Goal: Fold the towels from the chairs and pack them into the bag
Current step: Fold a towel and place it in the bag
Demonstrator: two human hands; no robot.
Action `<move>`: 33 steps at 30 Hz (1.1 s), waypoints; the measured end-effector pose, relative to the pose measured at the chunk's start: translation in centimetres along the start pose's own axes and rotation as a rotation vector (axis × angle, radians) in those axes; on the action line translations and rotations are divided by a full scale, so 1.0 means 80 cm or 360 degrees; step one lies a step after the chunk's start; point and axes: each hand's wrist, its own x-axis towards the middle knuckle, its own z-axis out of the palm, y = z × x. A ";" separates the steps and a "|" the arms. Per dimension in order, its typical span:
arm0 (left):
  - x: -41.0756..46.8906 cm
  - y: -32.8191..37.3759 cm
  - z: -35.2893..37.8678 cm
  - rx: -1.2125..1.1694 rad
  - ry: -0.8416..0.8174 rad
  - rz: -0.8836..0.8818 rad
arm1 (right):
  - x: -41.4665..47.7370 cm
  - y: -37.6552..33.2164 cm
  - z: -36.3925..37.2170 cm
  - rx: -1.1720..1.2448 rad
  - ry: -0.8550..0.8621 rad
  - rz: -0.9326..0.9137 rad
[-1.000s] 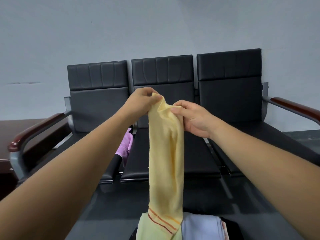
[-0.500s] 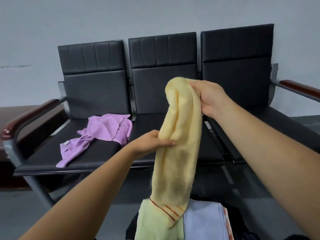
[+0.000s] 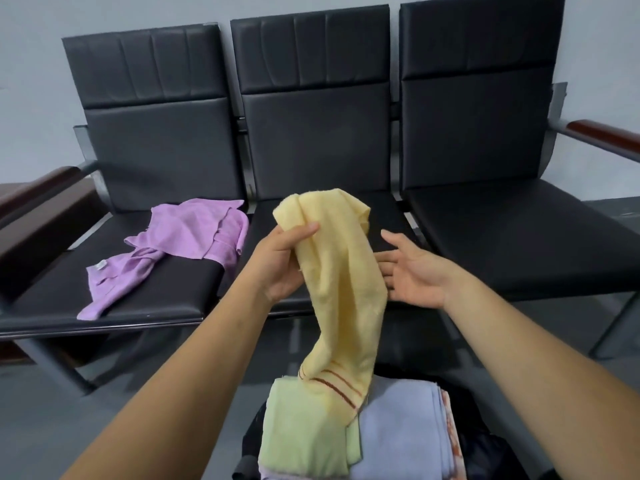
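Fingers [image 3: 304,229] round yellow towel [image 3: 343,271] before black chairs [image 3: 311,143]

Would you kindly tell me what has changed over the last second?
The right hand let go of the yellow towel and is open beside it; the left hand moved from the top edge to hold it lower down. The purple towel stayed on the left chair.

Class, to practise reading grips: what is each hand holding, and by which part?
The left hand grips the yellow towel just below its upper end. The right hand is open beside it, holding nothing.
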 end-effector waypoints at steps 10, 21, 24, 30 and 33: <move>0.001 -0.003 -0.014 0.0656 -0.0199 -0.0061 | 0.006 -0.006 0.006 0.0049 -0.0014 -0.0430; 0.008 -0.023 -0.016 0.0578 -0.0036 -0.0292 | -0.007 -0.007 0.011 0.0401 0.0255 -0.0609; 0.002 -0.033 -0.011 0.0763 -0.0157 -0.0320 | -0.015 -0.011 0.007 0.0420 0.0258 -0.0651; -0.006 -0.025 0.005 0.0439 -0.0034 0.0033 | -0.025 -0.013 -0.009 -0.0090 0.0565 -0.0562; -0.011 -0.026 0.012 0.0409 0.0064 0.0049 | -0.033 -0.015 -0.013 -0.0153 0.0455 -0.0362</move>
